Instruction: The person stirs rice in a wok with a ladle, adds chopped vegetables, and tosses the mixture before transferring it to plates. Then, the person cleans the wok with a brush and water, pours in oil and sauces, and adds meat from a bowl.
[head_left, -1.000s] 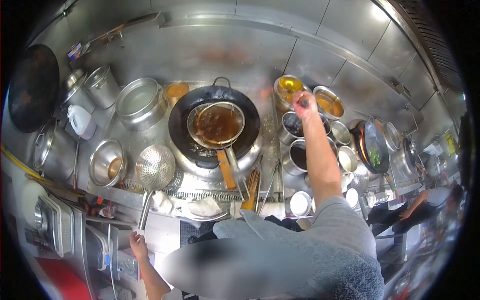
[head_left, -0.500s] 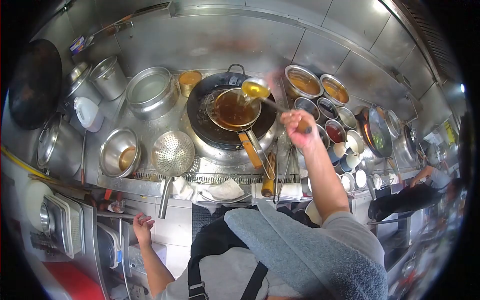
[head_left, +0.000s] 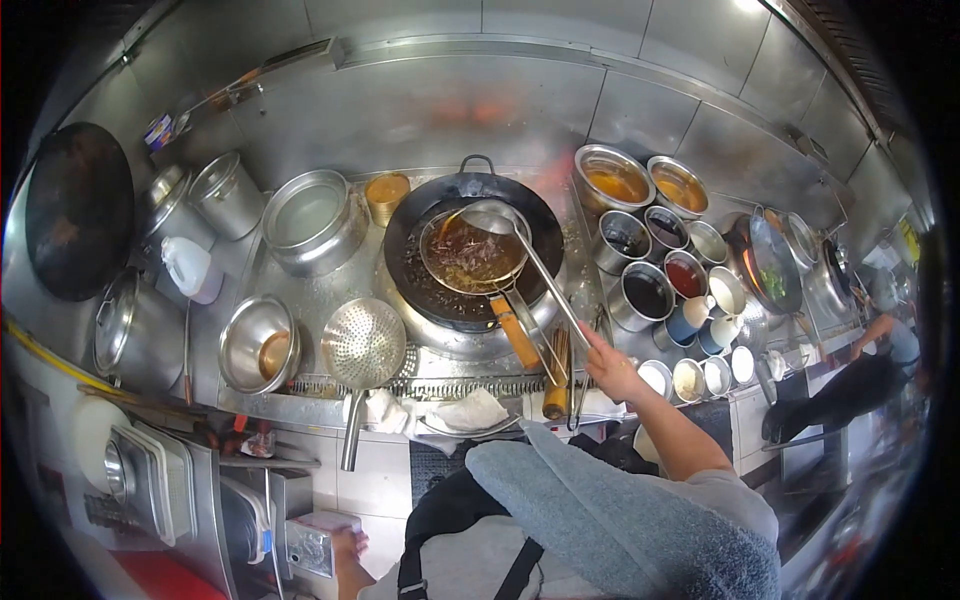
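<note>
My right hand (head_left: 610,368) is closed round the handle of a long metal ladle (head_left: 493,218). The ladle's bowl is tipped over a round wire strainer (head_left: 475,268), which holds brown liquid with bits in it. That strainer lies in a large black wok (head_left: 408,272), its wooden handle (head_left: 515,333) pointing toward me. My left hand (head_left: 348,543) hangs low beside a clear-topped box (head_left: 312,548), fingers partly visible and apart, holding nothing. Left of the wok, a perforated skimmer (head_left: 363,343) rests on the counter with its handle over the edge.
Pots of sauces (head_left: 640,292) and two bowls of amber liquid (head_left: 614,180) stand right of the wok. A steel pot (head_left: 308,215), a steel bowl (head_left: 259,345) and a jug (head_left: 190,268) are at left. Another wok (head_left: 768,270) and a co-worker (head_left: 850,370) are farther right.
The ladle has gone from the amber bowl to above the strainer, and its yellow liquid has been poured out. My right hand has come down nearer the counter edge; my left hand is lower.
</note>
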